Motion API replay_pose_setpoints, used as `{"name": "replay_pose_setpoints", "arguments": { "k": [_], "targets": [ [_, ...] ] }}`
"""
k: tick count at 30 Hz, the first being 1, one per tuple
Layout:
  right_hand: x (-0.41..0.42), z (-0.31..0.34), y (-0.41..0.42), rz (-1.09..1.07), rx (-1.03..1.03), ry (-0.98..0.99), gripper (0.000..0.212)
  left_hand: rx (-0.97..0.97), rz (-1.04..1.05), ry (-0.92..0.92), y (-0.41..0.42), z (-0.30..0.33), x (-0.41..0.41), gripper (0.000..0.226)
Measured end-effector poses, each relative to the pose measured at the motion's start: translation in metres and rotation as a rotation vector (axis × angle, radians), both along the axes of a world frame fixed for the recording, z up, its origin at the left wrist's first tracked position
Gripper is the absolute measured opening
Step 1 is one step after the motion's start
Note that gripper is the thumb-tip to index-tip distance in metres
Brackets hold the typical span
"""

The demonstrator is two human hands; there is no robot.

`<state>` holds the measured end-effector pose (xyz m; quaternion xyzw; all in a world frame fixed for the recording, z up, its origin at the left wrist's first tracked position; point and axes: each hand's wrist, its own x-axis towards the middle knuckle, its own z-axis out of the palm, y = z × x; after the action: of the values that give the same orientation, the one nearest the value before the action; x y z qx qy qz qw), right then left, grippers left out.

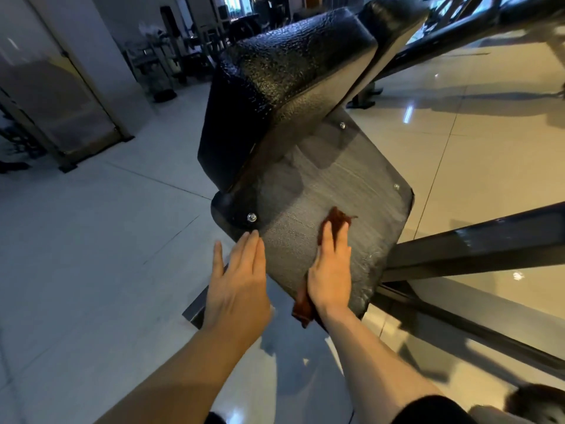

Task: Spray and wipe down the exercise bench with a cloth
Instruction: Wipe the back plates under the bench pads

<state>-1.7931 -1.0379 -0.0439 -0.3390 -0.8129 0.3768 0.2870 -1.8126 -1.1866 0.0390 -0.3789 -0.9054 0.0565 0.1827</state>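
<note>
The exercise bench fills the middle of the head view: a black textured pad (290,75) above, and below it a flat dark plate (342,179) with bolts at its corners, streaked with wet marks. My right hand (331,270) lies flat on this plate, pressing a reddish-brown cloth (337,220) that sticks out past the fingertips and under the wrist. My left hand (240,280) is open with fingers apart, its fingertips at the plate's left edge, holding nothing. No spray bottle is visible.
Dark steel frame bars (477,246) run right from the plate and along the floor. Glossy tiled floor (91,255) surrounds the bench. A glass door (61,96) stands at left; more gym equipment (171,62) sits behind.
</note>
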Motion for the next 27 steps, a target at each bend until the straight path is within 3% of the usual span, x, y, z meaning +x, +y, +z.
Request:
{"name": "replay_pose_setpoints", "arguments": {
  "k": [2, 4, 6, 10, 12, 15, 20, 22, 24, 27],
  "targets": [
    [0.026, -0.026, 0.019, -0.159, -0.241, -0.077, 0.059, -0.02, -0.026, -0.002, 0.009, -0.001, 0.003, 0.092],
    [0.025, -0.031, 0.025, -0.315, -0.451, -0.029, 0.054, -0.023, -0.033, -0.01, 0.012, -0.001, 0.003, 0.091],
    [-0.002, -0.001, 0.01, -0.265, -0.32, -0.002, 0.051, -0.027, -0.004, -0.01, 0.014, 0.006, 0.001, 0.091],
    [-0.065, 0.069, -0.028, 0.288, 0.102, 0.228, 0.054, -0.022, 0.037, 0.05, 0.017, 0.021, -0.02, 0.07],
    [-0.08, 0.076, -0.018, 0.413, 0.229, 0.23, 0.054, 0.049, 0.0, 0.071, 0.021, 0.021, -0.03, 0.056],
    [-0.074, 0.042, 0.026, 0.237, 0.2, 0.189, 0.054, 0.02, -0.065, 0.084, 0.037, 0.016, -0.034, 0.062],
    [-0.009, -0.042, 0.098, -0.265, -0.278, -0.086, 0.056, -0.068, -0.11, 0.02, 0.07, 0.007, -0.036, 0.081],
    [-0.018, -0.047, 0.101, -0.393, -0.303, -0.148, 0.052, -0.078, -0.095, 0.056, 0.077, 0.005, -0.047, 0.079],
    [-0.053, -0.022, 0.092, -0.304, -0.203, -0.039, 0.052, -0.088, -0.059, 0.077, 0.086, 0.014, -0.055, 0.079],
    [-0.103, 0.039, 0.075, 0.097, 0.004, 0.249, 0.05, -0.276, -0.085, 0.163, 0.102, 0.021, -0.066, 0.089]
  ]
}}
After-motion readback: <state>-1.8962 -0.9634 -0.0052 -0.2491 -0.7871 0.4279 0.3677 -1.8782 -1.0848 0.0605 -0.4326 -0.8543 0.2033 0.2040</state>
